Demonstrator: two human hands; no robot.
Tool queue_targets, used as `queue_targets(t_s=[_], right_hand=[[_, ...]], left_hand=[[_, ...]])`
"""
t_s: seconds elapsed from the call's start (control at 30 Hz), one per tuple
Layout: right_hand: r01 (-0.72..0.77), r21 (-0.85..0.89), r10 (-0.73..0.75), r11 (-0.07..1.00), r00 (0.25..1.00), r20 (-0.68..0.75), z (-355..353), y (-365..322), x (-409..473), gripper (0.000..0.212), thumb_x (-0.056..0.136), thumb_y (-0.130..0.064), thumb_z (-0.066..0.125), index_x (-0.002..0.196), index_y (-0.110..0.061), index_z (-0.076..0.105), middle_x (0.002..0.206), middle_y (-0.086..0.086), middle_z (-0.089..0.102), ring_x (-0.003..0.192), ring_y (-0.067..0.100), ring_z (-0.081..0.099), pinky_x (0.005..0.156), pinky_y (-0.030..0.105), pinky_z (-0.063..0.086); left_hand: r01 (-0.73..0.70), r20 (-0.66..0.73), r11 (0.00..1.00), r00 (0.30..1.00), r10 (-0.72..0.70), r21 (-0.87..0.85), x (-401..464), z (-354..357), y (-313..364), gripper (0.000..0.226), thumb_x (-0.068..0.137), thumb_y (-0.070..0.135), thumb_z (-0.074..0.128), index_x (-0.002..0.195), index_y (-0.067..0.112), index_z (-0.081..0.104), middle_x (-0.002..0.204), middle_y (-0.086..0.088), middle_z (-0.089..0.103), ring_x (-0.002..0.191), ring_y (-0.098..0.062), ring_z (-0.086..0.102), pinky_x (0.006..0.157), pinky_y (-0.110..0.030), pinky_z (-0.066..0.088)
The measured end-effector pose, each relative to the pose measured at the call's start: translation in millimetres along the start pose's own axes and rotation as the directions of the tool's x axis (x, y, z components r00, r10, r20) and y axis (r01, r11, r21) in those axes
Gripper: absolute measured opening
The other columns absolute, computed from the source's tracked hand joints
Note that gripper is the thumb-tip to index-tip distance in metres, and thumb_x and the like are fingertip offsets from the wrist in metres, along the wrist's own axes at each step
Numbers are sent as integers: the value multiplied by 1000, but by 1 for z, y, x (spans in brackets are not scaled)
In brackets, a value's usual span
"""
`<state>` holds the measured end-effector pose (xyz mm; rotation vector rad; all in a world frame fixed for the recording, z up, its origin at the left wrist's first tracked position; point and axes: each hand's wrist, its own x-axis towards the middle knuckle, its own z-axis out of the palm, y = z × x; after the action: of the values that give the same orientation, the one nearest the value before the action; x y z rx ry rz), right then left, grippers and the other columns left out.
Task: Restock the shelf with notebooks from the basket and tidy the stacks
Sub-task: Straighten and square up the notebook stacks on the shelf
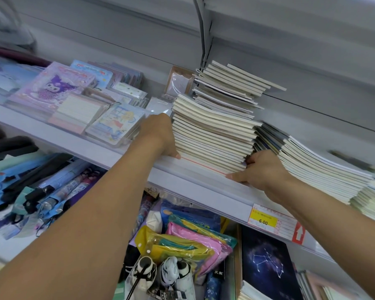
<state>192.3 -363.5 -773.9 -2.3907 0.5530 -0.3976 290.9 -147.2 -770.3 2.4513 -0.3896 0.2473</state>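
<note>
A tall stack of cream-edged notebooks (212, 135) stands at the front of the white shelf (121, 151). My left hand (160, 135) presses flat against the stack's left side, thumb down at the shelf lip. My right hand (262, 169) holds the stack's lower right corner, with its fingers curled in between this stack and the leaning one beside it and its thumb stretched along the shelf edge. A second, uneven notebook stack (230, 87) sits behind it. A slumped stack (316, 167) spreads to the right. No basket is in view.
Packaged cartoon notepads and ring-bound cards (74, 105) fill the shelf to the left. A yellow price tag (263, 220) reading 6.00 hangs on the shelf lip. Below are umbrellas (41, 187), colourful pouches (186, 241) and a dark constellation notebook (266, 267).
</note>
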Motion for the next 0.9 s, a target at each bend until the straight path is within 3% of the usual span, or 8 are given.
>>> queue_targets(t_s=[0.13, 0.3, 0.47, 0.57, 0.67, 0.73, 0.87, 0.9], right_hand=[[51, -84, -54, 995, 998, -31, -2, 1, 2, 61, 55, -26, 98, 93, 10, 66, 82, 18, 65, 87, 36, 69, 80, 58, 58], [104, -244, -118, 964, 992, -46, -1, -4, -4, 48, 66, -34, 92, 75, -1, 59, 72, 8, 52, 66, 19, 51, 57, 34, 42], [142, -291, -170, 946, 983, -73, -1, -8, -8, 53, 70, -32, 90, 61, -11, 42, 63, 2, 42, 57, 13, 38, 47, 30, 28], [138, -256, -158, 957, 985, -62, 1, -1, -5, 50, 68, -34, 91, 64, -11, 47, 67, 2, 49, 61, 13, 45, 50, 30, 34], [110, -117, -118, 987, 991, -65, 5, 6, 2, 51, 53, -38, 97, 80, -9, 64, 87, 6, 69, 82, 24, 66, 73, 42, 58], [27, -60, -30, 998, 998, -58, 4, 6, 5, 59, 49, -32, 99, 93, -8, 68, 97, 8, 71, 91, 29, 69, 82, 49, 60], [-58, 193, 71, 980, 996, -61, 8, 4, 8, 113, 10, -28, 101, 114, -2, 65, 109, 10, 69, 101, 32, 68, 84, 48, 60], [-65, 262, 87, 963, 994, -73, 9, 1, 3, 109, 14, -21, 102, 115, -1, 65, 109, 11, 69, 101, 33, 68, 81, 47, 61]], left_hand=[[-35, -41, 999, 999, 34, -17, -1, 1, -4, 67, 50, 35, 95, 101, 7, 63, 103, -9, 68, 96, -27, 62, 73, -31, 47], [-82, -60, 995, 995, 85, 60, -3, 3, -3, 63, 51, 37, 95, 95, 8, 60, 98, -10, 66, 86, -26, 61, 72, -35, 54], [-78, -64, 993, 994, 84, 83, -3, 6, -1, 65, 56, 33, 94, 104, 5, 59, 106, -13, 63, 96, -32, 62, 78, -39, 55], [-78, -64, 994, 995, 83, 71, -5, 5, -1, 61, 59, 32, 93, 102, 5, 59, 105, -14, 63, 96, -31, 62, 75, -36, 52], [-57, -48, 998, 997, 57, 1, -4, 4, -2, 62, 58, 30, 93, 105, 4, 62, 104, -12, 65, 96, -29, 62, 76, -34, 52], [-46, -28, 998, 999, 45, -40, -2, 4, -4, 63, 57, 30, 93, 107, 5, 63, 104, -10, 67, 97, -28, 63, 79, -35, 53], [-26, -14, 996, 1000, 25, -83, 1, 6, -5, 66, 52, 29, 95, 105, 4, 64, 103, -11, 69, 96, -28, 64, 83, -37, 55], [-26, -24, 996, 999, 24, -89, 0, 6, -5, 66, 50, 29, 96, 103, 4, 65, 101, -11, 69, 94, -28, 64, 83, -39, 56]])
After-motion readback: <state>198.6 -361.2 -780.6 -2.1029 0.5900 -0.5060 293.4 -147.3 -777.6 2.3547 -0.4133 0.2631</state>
